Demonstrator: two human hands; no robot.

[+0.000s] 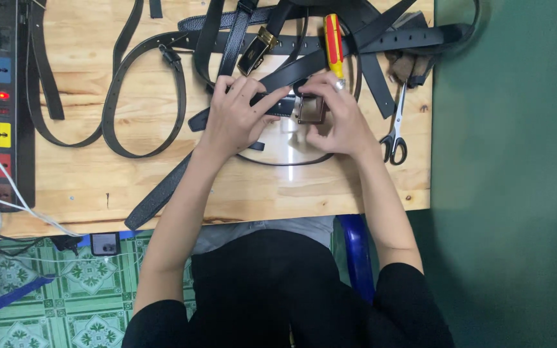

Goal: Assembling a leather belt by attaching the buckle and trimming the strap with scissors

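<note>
Head view, looking straight down on wooden table (240,187). Near table centre, left hand (233,119) pressing down on black belt strap (277,105), fingers spread a little and lying flat over strap, thumb tucked under at 5 o'clock side. Just beside it at 3 o'clock, right hand (333,116) closed around dark metal buckle (310,109), fingers curled together and pinching buckle from above and from 3 o'clock side; silver ring visible on one finger. Buckle sitting at end of strap, touching it, both lying between the two hands; how far strap enters buckle, cannot tell. Below hands, at 6 o'clock, thin dark loop of belt curving on bare wood with bright reflection inside. At 12 o'clock from right hand, screwdriver with red and yellow handle (334,45) lying over pile of black belts (368,35). At 11 o'clock, belt with gold buckle (257,50). At 3 o'clock from right hand, near table edge, scissors (395,132) with black handles, blades pointing to 12 o'clock. At 9 o'clock, well apart from hands, long black belt loop (143,96) lying open on wood. Along far 9 o'clock edge, black power strip (9,103) with lit red switch, white plugs and white cables. At 7 o'clock, below table edge, phone (104,243) over green patterned floor (53,296). At 6 o'clock, blue chair (355,251) part under black sleeves.
</note>
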